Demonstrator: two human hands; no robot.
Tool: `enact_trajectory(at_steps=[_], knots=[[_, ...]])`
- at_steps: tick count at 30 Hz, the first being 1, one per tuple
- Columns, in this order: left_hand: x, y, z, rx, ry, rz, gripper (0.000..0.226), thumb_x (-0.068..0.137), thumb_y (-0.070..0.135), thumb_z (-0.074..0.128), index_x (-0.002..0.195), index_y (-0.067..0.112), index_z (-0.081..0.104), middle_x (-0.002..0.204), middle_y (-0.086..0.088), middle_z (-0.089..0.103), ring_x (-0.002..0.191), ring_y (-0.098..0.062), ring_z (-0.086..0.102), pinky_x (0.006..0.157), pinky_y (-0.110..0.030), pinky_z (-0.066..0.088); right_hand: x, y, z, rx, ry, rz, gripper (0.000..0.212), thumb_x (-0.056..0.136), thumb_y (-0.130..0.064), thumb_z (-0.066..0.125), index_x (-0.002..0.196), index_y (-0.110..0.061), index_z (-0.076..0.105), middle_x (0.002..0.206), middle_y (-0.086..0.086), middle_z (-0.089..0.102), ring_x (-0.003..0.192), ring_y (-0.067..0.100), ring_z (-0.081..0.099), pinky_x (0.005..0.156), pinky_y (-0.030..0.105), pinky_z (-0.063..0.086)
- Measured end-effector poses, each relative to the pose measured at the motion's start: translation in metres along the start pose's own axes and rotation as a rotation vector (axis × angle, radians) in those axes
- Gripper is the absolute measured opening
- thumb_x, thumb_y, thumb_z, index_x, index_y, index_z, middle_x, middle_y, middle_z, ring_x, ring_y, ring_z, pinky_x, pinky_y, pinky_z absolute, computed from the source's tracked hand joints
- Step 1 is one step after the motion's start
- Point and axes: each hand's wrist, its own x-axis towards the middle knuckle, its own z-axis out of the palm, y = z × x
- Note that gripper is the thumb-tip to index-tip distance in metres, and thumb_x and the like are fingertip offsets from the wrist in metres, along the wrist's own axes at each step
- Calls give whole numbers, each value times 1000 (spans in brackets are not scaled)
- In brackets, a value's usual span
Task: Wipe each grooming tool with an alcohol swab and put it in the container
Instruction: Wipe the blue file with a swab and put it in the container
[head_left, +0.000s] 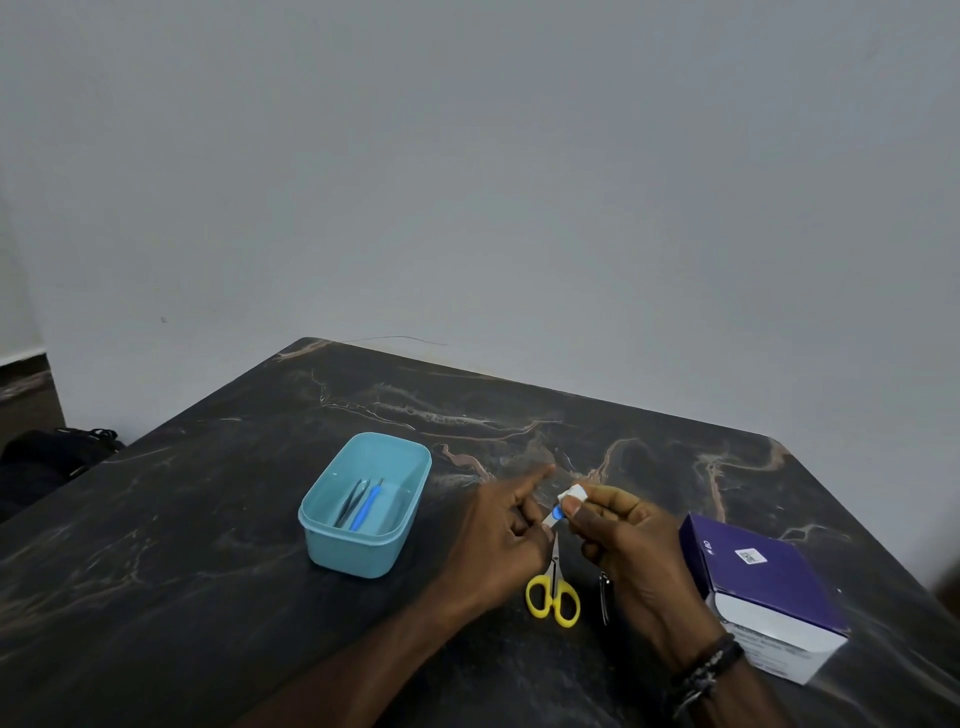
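— Trouble could start right at the pinch. The left hand (498, 525) holds a small tool (555, 515) with a blue spot on it, most fingers curled round its lower end and the forefinger sticking out straight. The right hand (618, 525) pinches the white swab (573, 492) against the tool's upper end.

— So both hands hold narrow, each closed on something?

— Yes, and the tool is so small that I cannot tell what kind it is; most of it is hidden inside the left grip. If the swab drags harder than that grip holds, the tool could slide out and drop.

— Onto what?

— Straight below the two grips lie the yellow-handled scissors (553, 597), and just right of them a dark clipper-like tool (605, 597), partly under the right wrist. A falling tool would land among these unwiped pieces.

— And the container?

— The teal container (332, 545) stands on the counter (208, 519) well to the left of the left grip, with tweezers (353, 501) and a blue-handled tool (367, 506) already inside. Carrying the wiped piece there means crossing bare counter, so a loose hold could lose it on the way.

— Anything on the other side?

— The purple swab box (769, 571) sits close to the right of the right grip; a wide elbow swing might nudge it.
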Motion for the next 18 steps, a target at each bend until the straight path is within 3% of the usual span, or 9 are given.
enact_trajectory(at_steps=[5,8,14,18], knots=[[0,-1,1,21,4,26,62,79,-6,61,125,36,54,72,-13,64,55,-12,56,53,-29,50,0,0,-1,17,-48,55,11,80,-3,69,90,-2,72,73,6,72,62,12,54,53,22,39],[0,0,2,30,3,23,61,80,-6,61,127,33,55,72,-13,64,55,-9,55,53,-23,47,-1,-2,1,25,-76,103,10,76,-9,71,85,-5,73,73,7,71,64,15,54,56,25,38],[0,1,2,-36,35,9,53,78,16,63,130,21,56,72,-15,66,57,-15,59,55,-35,53,-1,1,1,-30,-158,137,25,70,-23,74,81,-1,73,74,15,65,61,20,49,56,29,39],[0,-2,1,-29,35,14,53,79,9,63,131,18,56,71,-14,65,56,-16,60,56,-34,54,-4,0,2,-55,-165,126,26,70,-21,73,80,2,71,68,13,65,54,17,51,51,27,41]])
